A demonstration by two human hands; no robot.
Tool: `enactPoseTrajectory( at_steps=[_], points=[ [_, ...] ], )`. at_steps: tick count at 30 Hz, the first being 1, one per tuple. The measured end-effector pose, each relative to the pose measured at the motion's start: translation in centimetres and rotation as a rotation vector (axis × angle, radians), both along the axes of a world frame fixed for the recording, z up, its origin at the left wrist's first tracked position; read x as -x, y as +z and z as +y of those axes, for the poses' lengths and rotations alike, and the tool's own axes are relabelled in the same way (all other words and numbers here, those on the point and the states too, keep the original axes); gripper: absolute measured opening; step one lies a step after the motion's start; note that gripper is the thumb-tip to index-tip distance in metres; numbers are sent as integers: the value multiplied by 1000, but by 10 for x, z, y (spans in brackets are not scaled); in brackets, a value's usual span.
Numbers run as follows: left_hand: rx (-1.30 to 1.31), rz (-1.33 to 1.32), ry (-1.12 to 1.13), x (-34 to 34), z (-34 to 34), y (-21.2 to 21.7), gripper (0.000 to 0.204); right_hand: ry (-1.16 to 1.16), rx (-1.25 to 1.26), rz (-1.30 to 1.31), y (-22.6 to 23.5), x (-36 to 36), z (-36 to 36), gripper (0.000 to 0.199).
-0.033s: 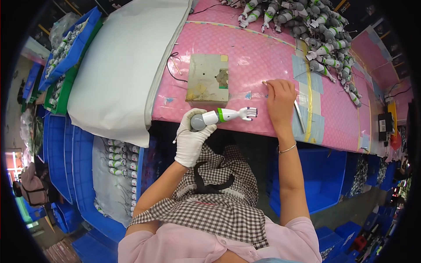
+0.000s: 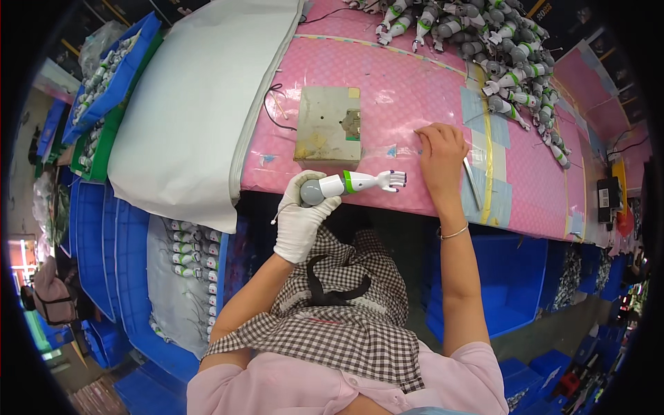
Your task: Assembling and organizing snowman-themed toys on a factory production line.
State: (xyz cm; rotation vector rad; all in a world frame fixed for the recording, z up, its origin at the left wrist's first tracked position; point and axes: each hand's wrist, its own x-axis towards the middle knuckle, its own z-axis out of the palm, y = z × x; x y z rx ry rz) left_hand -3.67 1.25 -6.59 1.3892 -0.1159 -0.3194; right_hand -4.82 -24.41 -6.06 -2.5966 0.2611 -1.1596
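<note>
My gloved left hand is closed around the grey ball end of a toy robot arm, which is white with a green band and a white hand with dark fingertips. The toy arm lies level at the table's front edge, its hand pointing right. A thin cord end hangs beside the glove. On the pink table, my bare right hand has thumb and fingers drawn together; whatever they may hold is too small to make out. Tweezers lie just right of that wrist. Between and beyond the hands stands a worn grey metal box.
Many similar toy arms are heaped at the far right of the pink table. A white sheet covers the left side. Below left, a blue crate holds rows of toy parts; another blue bin stands below right.
</note>
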Motion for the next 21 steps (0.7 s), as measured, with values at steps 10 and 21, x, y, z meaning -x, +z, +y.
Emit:
enactPoseTrajectory(
  at_steps=[10,21],
  points=[
    [-106,-123,-207,-20,21,35,43,540,-865,429,37,47,56,23],
    [358,96,262,-19,-7,50,42,906,-1554,172,2,59,132,31]
  ],
)
